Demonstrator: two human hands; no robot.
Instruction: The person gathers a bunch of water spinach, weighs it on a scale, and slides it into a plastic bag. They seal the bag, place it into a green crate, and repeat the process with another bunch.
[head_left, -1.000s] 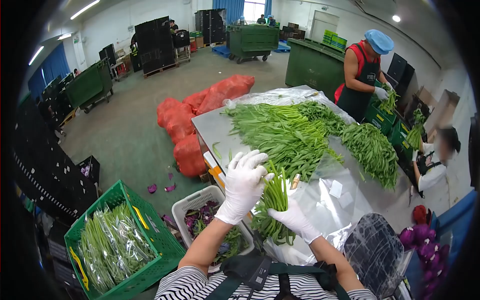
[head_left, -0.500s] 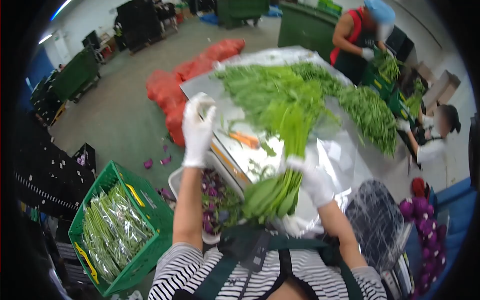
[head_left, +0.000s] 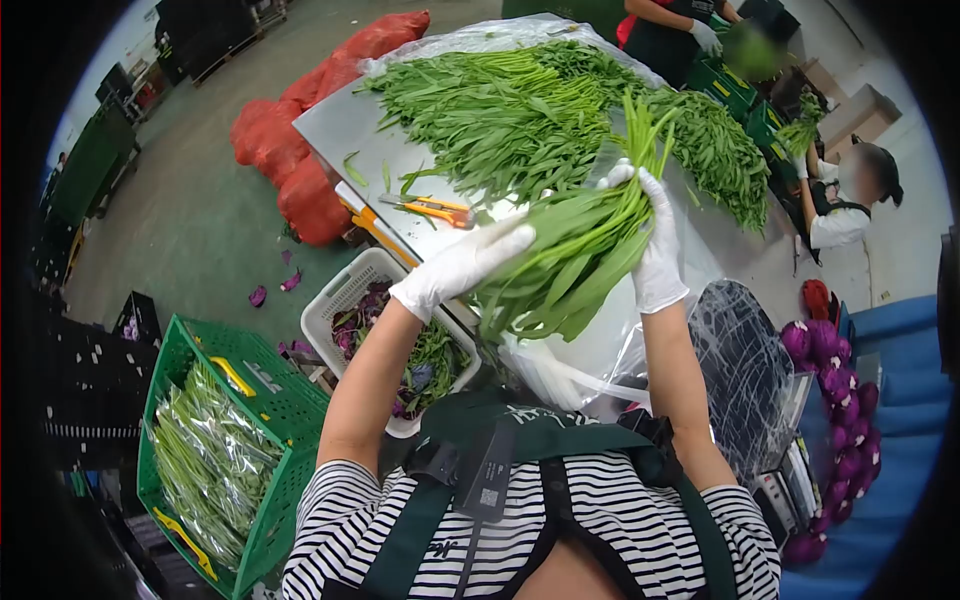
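Observation:
My right hand (head_left: 657, 245), in a white glove, is closed around a bunch of water spinach (head_left: 575, 265) near its stems. The stems point up and away, and the long leaves hang toward me and to the left. My left hand (head_left: 465, 265), also gloved, lies against the leaves with its fingers stretched out. Beyond it, an orange utility knife (head_left: 432, 208) rests on the metal table (head_left: 345, 130). A large heap of the same greens (head_left: 500, 115) covers the far part of the table.
Red mesh sacks (head_left: 310, 195) stand left of the table. A white basket (head_left: 375, 268) of trimmings and a green crate (head_left: 300, 400) of bagged greens are at lower left. Purple onions (head_left: 835, 385) hang at right. Two co-workers (head_left: 845, 225) handle greens at far right.
My left hand has come down from its raised position to the leaves. My right hand has lifted the bunch, its stems now upward. The view has tilted down.

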